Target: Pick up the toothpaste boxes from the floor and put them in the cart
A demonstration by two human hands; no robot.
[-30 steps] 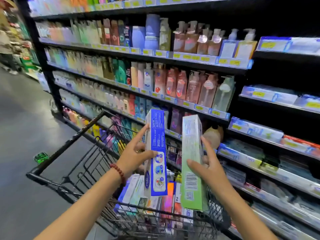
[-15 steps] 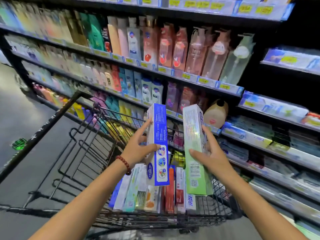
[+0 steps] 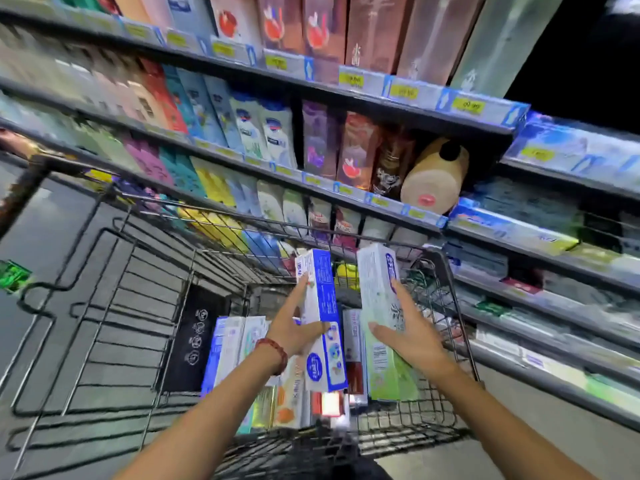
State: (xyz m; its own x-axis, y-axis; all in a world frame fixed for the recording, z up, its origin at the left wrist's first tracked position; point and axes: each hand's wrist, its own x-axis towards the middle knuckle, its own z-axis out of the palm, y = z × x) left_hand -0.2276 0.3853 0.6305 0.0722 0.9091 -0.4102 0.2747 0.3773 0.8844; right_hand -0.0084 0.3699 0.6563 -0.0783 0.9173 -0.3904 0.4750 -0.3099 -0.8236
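Note:
My left hand (image 3: 294, 327) grips a blue and white toothpaste box (image 3: 322, 320) upright, over the black wire cart (image 3: 446, 306). My right hand (image 3: 412, 337) holds a green and white toothpaste box (image 3: 381, 306) beside it, also upright and low inside the cart's basket. Several more toothpaste boxes (image 3: 235, 348) stand packed side by side in the basket under and left of my hands. A red bead bracelet sits on my left wrist.
Store shelves (image 3: 346, 199) full of bottles and pouches run right behind the cart. Toothpaste shelves (image 3: 519, 233) fill the right side. The cart's folded child seat panel (image 3: 194, 337) is at the left. A small green packet (image 3: 12, 275) lies on the grey floor at far left.
Both hands have lowered the two boxes toward the cart's basket. The view has tilted down and moved closer to the cart and shelves.

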